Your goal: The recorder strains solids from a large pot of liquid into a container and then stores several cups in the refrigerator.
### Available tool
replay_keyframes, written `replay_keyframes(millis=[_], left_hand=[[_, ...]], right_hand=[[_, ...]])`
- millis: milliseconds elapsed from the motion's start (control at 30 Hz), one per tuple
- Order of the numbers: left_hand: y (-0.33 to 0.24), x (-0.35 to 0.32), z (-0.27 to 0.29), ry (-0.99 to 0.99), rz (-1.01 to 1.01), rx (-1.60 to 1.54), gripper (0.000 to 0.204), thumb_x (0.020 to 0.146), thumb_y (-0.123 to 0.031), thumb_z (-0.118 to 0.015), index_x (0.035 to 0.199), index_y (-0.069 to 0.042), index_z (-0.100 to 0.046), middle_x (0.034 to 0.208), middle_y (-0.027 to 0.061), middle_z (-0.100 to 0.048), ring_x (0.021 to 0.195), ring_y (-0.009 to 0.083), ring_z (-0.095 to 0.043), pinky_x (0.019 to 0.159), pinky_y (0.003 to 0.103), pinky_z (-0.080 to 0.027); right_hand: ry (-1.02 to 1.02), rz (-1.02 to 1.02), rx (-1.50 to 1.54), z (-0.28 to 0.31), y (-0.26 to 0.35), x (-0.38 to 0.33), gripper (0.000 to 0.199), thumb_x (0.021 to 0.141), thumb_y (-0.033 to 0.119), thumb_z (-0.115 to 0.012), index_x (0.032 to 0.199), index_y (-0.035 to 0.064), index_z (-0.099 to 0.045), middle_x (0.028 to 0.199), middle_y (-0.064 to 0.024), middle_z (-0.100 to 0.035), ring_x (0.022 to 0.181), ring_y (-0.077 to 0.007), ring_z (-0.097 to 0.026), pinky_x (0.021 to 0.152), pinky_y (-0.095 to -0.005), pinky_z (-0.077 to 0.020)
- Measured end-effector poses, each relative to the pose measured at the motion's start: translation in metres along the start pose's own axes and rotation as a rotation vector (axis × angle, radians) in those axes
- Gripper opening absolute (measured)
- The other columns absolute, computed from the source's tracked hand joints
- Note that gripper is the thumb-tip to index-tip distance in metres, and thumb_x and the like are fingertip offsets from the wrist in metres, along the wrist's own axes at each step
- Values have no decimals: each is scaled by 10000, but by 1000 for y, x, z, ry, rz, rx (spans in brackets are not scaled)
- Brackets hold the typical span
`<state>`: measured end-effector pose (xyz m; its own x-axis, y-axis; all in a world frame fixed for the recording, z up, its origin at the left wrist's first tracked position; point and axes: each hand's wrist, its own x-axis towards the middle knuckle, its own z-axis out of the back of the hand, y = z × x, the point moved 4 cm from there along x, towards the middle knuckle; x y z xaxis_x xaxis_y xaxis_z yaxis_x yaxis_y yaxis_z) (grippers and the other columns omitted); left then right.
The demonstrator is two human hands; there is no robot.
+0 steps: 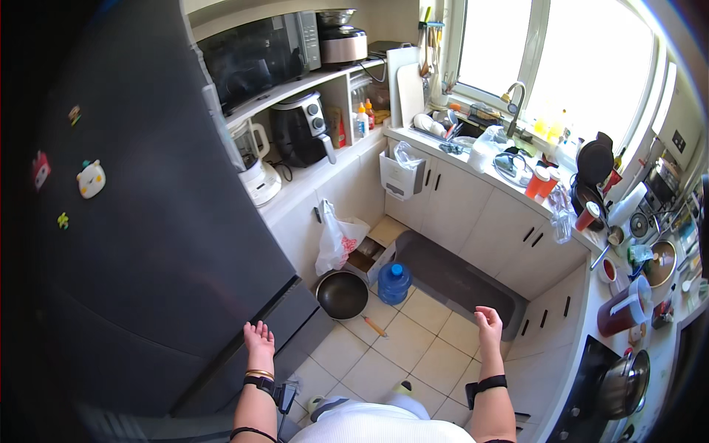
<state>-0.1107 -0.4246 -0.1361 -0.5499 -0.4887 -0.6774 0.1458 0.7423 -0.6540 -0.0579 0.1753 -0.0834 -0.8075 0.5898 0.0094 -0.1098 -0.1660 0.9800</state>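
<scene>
My left hand is raised beside the dark grey fridge, palm up and empty, its fingers loosely spread. Out over the tiled floor, my right hand is held up with its fingers half bent toward the left; nothing shows in it. Both wrists wear black bands. Beyond the hands, a dark frying pan with a wooden-looking handle lies on the floor, near a blue water jug. Neither hand touches them.
A grey mat lies along the far cabinets. A white plastic bag hangs from a cabinet handle above an open box. Crowded counters hold red-orange cups, a dark-filled pitcher and a steel pot on the stove. An air fryer stands left.
</scene>
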Motion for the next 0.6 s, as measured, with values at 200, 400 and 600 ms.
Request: replay_keyframes(millis=[200, 400, 600], left_hand=[[-23, 35, 44, -27, 182, -187, 478, 846, -285, -555, 1259, -87, -416, 1041, 52, -610, 834, 134, -587, 736, 313, -450], [-45, 77, 119, 179, 164, -186, 237, 830, -96, -497, 1043, 7, -488, 1025, 86, -598, 863, 160, -594, 707, 291, -485], [-55, 76, 144, 187, 227, -278, 428, 842, 24, -419, 1270, 49, -400, 1185, 89, -553, 1061, 172, -572, 865, 320, -495]], right_hand=[[-43, 48, -7, -69, 17, -67, 122, 857, 94, -606, 956, 43, -656, 827, -14, -644, 758, -88, -568, 683, -235, -456], [182, -21, 9, -196, 31, -165, 144, 889, 141, -614, 1003, 59, -646, 888, -33, -646, 831, -106, -586, 745, -253, -475], [253, -93, -79, -214, 39, -226, 170, 900, 160, -605, 1027, 53, -643, 906, -48, -663, 858, -126, -608, 768, -266, -484]])
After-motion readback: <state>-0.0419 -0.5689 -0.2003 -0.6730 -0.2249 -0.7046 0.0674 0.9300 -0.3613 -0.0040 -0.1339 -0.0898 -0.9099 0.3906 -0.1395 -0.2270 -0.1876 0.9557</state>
